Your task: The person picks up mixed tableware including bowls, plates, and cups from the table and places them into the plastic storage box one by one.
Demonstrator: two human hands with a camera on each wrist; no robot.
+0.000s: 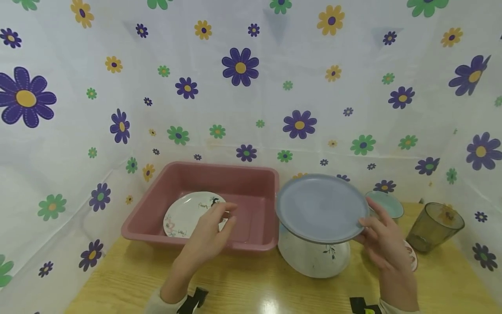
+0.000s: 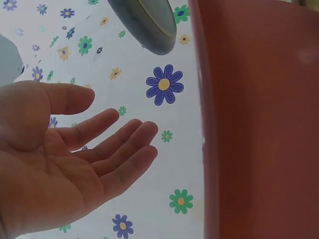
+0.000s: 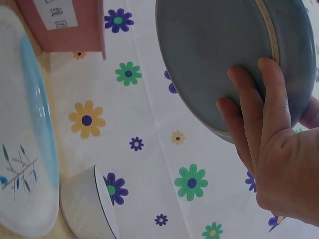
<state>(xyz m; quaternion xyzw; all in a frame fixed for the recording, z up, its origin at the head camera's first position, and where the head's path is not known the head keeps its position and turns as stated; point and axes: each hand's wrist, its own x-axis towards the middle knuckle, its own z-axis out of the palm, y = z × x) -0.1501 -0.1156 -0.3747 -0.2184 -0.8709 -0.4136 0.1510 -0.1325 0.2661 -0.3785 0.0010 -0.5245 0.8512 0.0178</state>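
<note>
My right hand [image 1: 382,235] grips a blue-grey plate [image 1: 322,208] by its right edge, the thumb on top and several fingers spread under its base, as the right wrist view shows. The plate is held up over a white plate with a plant pattern [image 1: 317,257] on the table. Nothing is in my left hand [image 1: 209,231], which hovers over the front rim of a pink basin [image 1: 247,246] with its fingers loosely bent. Inside the basin lies a white plate with drawings and lettering [image 1: 188,213], partly covered by the left hand in the head view.
Right of the plates stand a light green bowl [image 1: 386,203] and a tinted glass [image 1: 435,226]. A small patterned dish [image 1: 410,256] is partly hidden behind the right hand. The wooden table [image 1: 251,288] ends at a flowered white curtain [image 1: 219,109] at the back and sides.
</note>
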